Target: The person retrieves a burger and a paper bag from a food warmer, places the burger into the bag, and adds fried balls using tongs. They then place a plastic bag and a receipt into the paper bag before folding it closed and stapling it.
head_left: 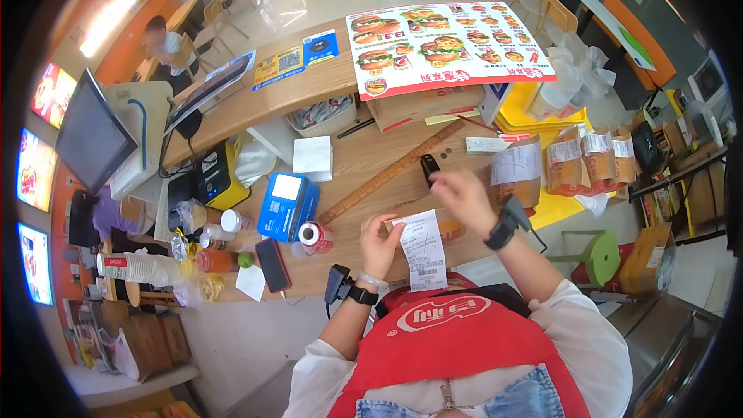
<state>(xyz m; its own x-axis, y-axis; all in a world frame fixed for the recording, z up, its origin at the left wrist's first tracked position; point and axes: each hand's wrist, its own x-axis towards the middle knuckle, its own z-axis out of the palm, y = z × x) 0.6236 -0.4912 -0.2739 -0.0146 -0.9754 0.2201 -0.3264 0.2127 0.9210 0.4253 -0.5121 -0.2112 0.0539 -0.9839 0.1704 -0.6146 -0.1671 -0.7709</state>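
One receipt (426, 259) near counter edge (309, 292)

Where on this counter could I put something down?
Bare wood shows between the white paper stack and the long ruler, and between that ruler, the left hand and the black stapler. The left end is crowded with stacked cups, a sauce bottle and a phone; the right, with close-standing paper bags.

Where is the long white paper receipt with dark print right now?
In the head view, the receipt is right of and below centre, its upper left edge held by the left hand, its lower end overlapping the red fabric apron.
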